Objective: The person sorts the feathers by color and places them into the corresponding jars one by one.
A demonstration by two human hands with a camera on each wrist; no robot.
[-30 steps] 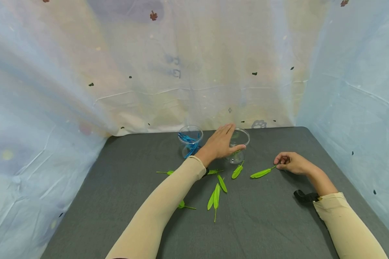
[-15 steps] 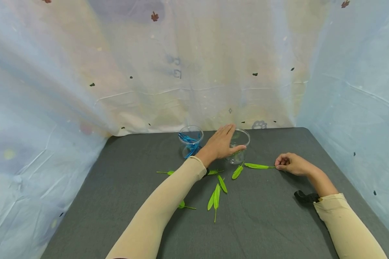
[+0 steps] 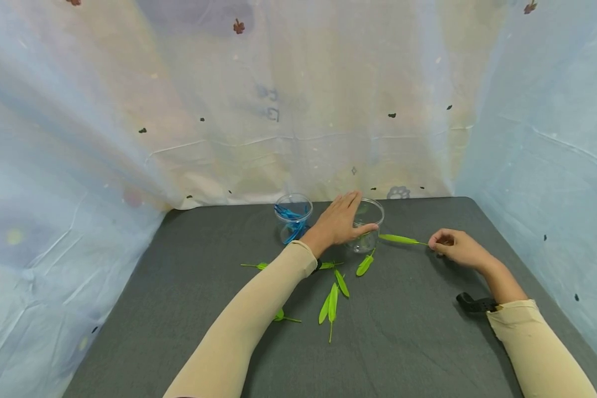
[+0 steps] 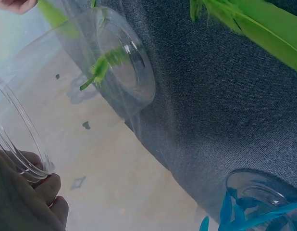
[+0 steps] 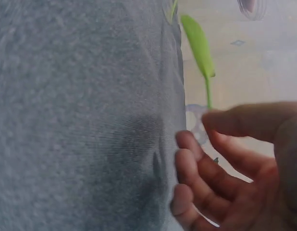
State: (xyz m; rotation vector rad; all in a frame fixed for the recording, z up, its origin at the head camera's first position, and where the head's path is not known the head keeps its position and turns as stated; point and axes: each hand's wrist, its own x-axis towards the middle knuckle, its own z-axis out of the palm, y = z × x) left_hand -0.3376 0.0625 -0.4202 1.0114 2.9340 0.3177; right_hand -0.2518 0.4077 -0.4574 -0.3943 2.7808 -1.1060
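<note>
My right hand pinches the bare quill of a green feather between thumb and fingertips, above the table. The feather's tip points left, close to the side of a clear round jar. My left hand holds that jar by its rim, with the fingers bent at the rim in the left wrist view. Inside the jar lies a small green feather. In the right wrist view the held feather stands up from the thumb.
Left of my left hand stands another clear jar with blue strips in it. Several green feathers lie scattered on the grey tabletop, some partly behind my left sleeve. A patterned curtain hangs behind.
My right hand has risen and shifted slightly right with the feather. The feather has swung from pointing down-left to nearly level, up toward the jar. My left hand has stayed in place.
</note>
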